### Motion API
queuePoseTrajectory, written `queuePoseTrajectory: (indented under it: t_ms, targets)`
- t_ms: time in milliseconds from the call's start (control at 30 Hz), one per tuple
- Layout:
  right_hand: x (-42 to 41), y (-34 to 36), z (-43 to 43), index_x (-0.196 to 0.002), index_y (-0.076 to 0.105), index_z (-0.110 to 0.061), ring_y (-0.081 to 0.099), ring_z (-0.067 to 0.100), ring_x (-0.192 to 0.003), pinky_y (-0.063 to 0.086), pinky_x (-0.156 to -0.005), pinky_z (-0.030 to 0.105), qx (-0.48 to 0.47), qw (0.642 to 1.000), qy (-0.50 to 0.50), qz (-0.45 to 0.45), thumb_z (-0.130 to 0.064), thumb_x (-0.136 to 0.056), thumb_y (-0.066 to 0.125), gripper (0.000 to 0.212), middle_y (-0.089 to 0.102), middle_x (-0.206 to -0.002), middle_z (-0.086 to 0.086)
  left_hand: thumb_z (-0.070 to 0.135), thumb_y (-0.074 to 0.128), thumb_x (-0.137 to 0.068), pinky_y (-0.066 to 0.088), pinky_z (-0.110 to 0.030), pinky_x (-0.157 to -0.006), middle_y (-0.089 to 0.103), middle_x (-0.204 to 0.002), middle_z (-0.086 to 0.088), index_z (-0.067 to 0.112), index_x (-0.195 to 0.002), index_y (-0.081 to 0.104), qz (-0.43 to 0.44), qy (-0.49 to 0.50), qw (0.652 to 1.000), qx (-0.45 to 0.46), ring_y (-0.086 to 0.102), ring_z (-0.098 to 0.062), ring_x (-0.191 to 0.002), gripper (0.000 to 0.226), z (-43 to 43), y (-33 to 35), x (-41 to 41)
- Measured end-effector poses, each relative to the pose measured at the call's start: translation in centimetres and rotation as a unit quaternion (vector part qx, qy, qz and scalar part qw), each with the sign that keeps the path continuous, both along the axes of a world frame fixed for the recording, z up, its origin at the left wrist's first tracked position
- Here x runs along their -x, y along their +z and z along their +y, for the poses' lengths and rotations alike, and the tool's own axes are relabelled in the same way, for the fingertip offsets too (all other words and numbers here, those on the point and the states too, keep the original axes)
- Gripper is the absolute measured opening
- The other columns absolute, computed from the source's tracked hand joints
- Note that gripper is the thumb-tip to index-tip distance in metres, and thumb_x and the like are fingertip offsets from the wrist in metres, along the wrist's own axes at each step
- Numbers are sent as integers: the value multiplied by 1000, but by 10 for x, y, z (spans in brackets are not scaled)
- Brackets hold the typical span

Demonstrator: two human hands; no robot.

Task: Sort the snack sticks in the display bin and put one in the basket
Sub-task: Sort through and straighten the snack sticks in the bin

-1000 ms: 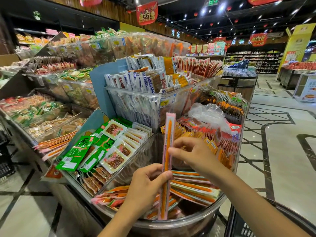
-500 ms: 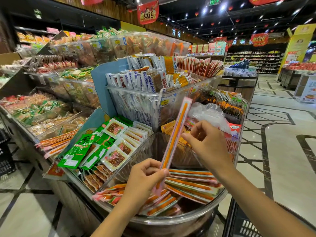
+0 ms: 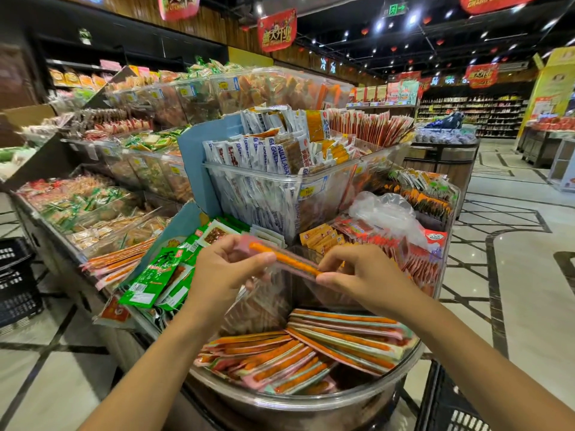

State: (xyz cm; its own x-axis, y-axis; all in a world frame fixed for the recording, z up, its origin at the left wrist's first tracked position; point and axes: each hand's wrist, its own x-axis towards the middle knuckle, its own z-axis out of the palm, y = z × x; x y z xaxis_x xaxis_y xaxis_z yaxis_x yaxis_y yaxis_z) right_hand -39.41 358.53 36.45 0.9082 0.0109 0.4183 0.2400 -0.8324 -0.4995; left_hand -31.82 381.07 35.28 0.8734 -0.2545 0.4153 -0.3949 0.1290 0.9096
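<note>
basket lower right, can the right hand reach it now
Probably yes: the basket sits open low beside the right hand, nothing between; the left hand, also pinching the snack stick, would need to let go.

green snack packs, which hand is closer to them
Left. The left hand is just right of the green snack packs; the right hand is farther right, beyond the snack stick.

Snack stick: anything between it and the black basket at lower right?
Nothing blocks it. The snack stick is held above the display bin by left hand and right hand; only the bin's rim and the right forearm lie toward the basket.
</note>
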Motion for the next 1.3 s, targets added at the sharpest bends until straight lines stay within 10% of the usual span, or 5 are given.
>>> queuePoseTrajectory:
  t_ms: [367,767,1000,1300]
  targets:
    - [-2,-15,5,-88,61,2,59,14,-48,44,-46,20,-361,932,-4,9,-12,-93,70,18,63,-61,10,17,82,-83,51,-16,-69,78,-85,2,20,-93,77,28,-107,977,-181,72,-8,-78,12,-44,-56,31]
    - [10,15,-27,-88,67,-8,55,13,-49,42,-47,22,-357,921,-60,-146,-15,-98,64,13,63,-59,-2,39,70,-87,60,-45,-68,71,-73,3,29,-97,73,-73,-80,950,-292,68,-20,-67,14,-42,-76,19]
    - [14,8,-49,-82,72,5,61,24,-51,44,-43,26,-445,883,-56,-136,-22,-105,51,42,65,-68,29,27,70,-91,38,-24,-59,60,-65,17,33,-85,68,-133,-18,934,-331,52,-3,-60,9,-47,-74,7]
    - [23,-24,-60,-84,65,-1,65,16,-52,37,-41,20,-582,808,-45,-72,-11,-107,43,34,69,-67,14,37,76,-85,50,-32,-62,61,-73,16,34,-92,63,-246,69,865,-433,58,-3,-70,15,-56,-73,-16]
